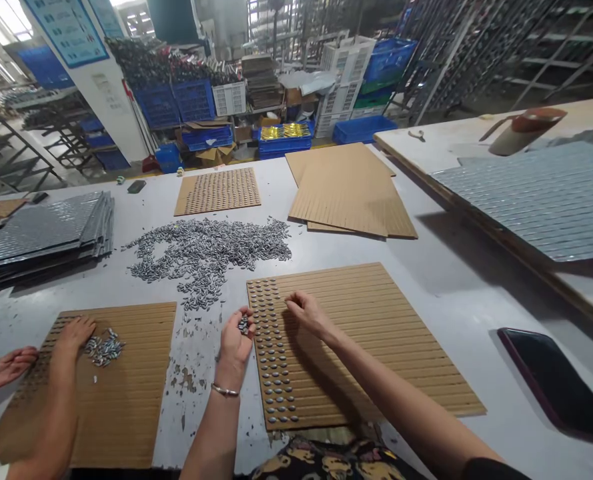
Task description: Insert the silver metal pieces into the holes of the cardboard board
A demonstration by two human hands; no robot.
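A ribbed brown board lies in front of me, its left columns filled with small grey oval metal pieces. My left hand hovers at the board's left edge, cupped around a few of these pieces. My right hand rests on the board near its upper left, fingers pinched together; what they hold is too small to name. A big loose heap of the metal pieces is spread on the table just beyond my hands.
At the left a co-worker's two hands work a second board with a small pile of pieces. Filled grey sheets are stacked far left, blank boards at the back. A dark phone lies right.
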